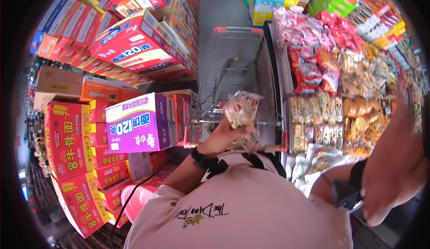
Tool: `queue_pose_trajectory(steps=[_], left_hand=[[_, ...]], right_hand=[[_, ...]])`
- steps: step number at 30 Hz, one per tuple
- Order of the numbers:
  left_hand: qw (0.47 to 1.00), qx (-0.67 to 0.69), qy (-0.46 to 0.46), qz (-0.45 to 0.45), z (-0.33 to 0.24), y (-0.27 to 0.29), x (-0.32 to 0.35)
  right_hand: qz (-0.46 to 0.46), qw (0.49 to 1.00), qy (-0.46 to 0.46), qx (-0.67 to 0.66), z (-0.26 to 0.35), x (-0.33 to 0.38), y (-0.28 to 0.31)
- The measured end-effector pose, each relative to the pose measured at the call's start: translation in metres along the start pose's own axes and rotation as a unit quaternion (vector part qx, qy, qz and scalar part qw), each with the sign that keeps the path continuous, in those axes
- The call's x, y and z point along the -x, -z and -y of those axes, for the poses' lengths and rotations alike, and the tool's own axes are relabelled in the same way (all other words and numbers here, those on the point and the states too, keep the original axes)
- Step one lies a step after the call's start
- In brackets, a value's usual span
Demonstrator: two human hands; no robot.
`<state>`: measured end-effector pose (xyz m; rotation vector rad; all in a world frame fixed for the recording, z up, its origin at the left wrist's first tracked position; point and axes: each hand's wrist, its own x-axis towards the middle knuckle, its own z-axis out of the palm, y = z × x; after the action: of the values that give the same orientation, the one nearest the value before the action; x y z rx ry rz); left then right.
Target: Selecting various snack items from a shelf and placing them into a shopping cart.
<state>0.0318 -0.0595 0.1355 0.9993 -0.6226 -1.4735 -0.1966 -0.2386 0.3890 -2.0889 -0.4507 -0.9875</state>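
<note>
My left hand is raised in front of my chest and grips a clear plastic bag of small pale snacks, held over the handle of a wire shopping cart. The cart basket looks empty. My right hand is close to the camera at the right, blurred, fingers curled downward, near the shelf of packaged snacks; whether it holds anything is unclear. Both wrists wear black bands.
Shelves at the right hold red snack bags, clear packs of biscuits and white bags. Stacked red, orange and purple cartons fill the left side. A grey aisle floor runs ahead beyond the cart.
</note>
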Motion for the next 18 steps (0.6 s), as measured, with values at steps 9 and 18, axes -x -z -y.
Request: queue_pose_trajectory(steps=[9,18], left_hand=[[0.997,0.073,0.009,-0.039,0.000,0.014,0.012],[1.000,0.016,-0.002,-0.023,0.024,0.016,0.010]], right_hand=[[-0.075,0.975,0.173,-0.117,0.006,-0.033,-0.106],[-0.149,0.961,0.216,-0.088,0.027,-0.025,-0.098]])
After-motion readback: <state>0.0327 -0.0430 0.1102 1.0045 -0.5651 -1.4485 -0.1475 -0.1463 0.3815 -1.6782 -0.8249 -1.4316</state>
